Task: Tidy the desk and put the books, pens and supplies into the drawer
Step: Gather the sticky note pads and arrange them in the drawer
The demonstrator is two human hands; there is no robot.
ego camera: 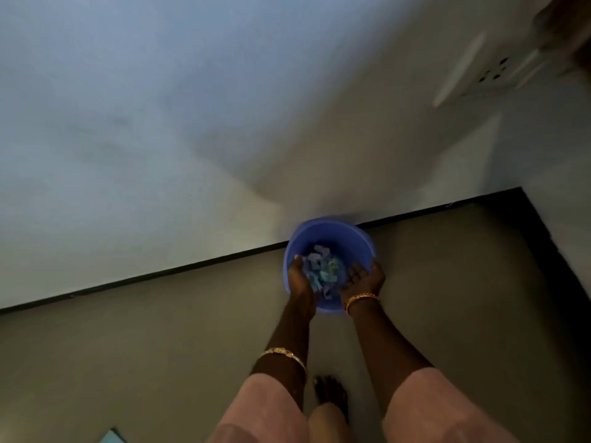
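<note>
- A blue plastic tub [329, 238] stands on the floor [160, 340], its far side against the dark skirting [192, 266] at the foot of the wall [160, 123].
- Inside lie loose scraps [323, 270], pale blue and greenish; the picture is too dim and blurred to tell whether they are paper or small supplies.
- The left hand [299, 276] reaches over the tub's left rim, its fingers lying over the heap; whether they grip any scraps I cannot tell.
- The right hand [363, 278] sits at the right rim, palm up and fingers relaxed, holding nothing.
- Both arms wear gold bangles [361, 297], and a bare foot [331, 393] stands nearer.
- The scraps look light, limp and easily scattered, so scooping them with cupped palms would suit better than pinching.
- The tub seems thin, stiff and light; I judge it best taken by opposite sides of its rim.
- Neither desk nor drawer is in view.
</note>
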